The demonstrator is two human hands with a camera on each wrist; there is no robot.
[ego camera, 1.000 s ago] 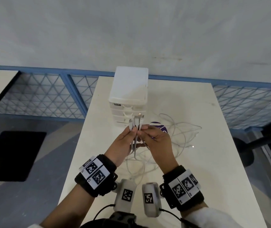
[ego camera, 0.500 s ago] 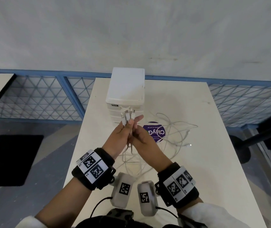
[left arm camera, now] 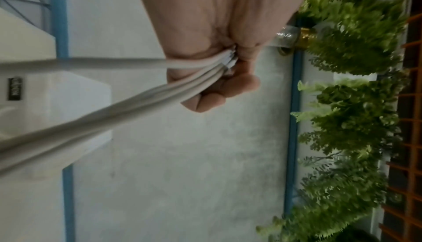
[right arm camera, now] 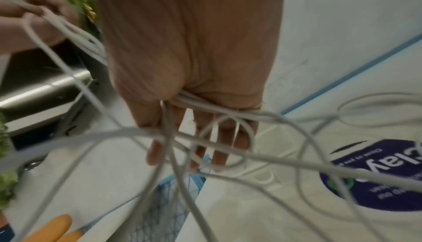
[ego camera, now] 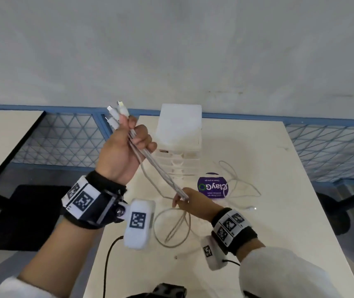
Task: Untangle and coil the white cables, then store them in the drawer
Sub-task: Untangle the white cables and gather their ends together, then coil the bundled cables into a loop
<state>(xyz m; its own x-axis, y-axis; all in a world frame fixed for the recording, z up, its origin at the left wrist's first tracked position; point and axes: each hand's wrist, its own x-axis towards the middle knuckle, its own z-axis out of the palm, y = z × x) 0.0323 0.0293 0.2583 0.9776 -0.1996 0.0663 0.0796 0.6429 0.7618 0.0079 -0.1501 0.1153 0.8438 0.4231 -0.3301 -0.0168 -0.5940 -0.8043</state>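
Lowest in the head view, loose loops of the thin white cables [ego camera: 172, 231] lie on the pale tabletop [ego camera: 279, 244], below our right hand [ego camera: 193, 201]. That hand, at centre frame, has the bundle running through the crook by the thumb; its fingers [right arm camera: 219, 148] point almost straight, so it guides more than it clamps. From there the strands rise taut to the upper left, where our left hand [ego camera: 124, 155] is fisted round them, plug ends [ego camera: 115, 115] sticking out above the knuckles.

Right of centre, more slack curls past a round purple sticker [ego camera: 212, 187]. Behind stands the small white plastic drawer unit [ego camera: 179, 134], its drawers apparently closed.

We judge that pulling further could tighten a snarl in the loops, or the trailing slack could drag across the table and catch on the unit.
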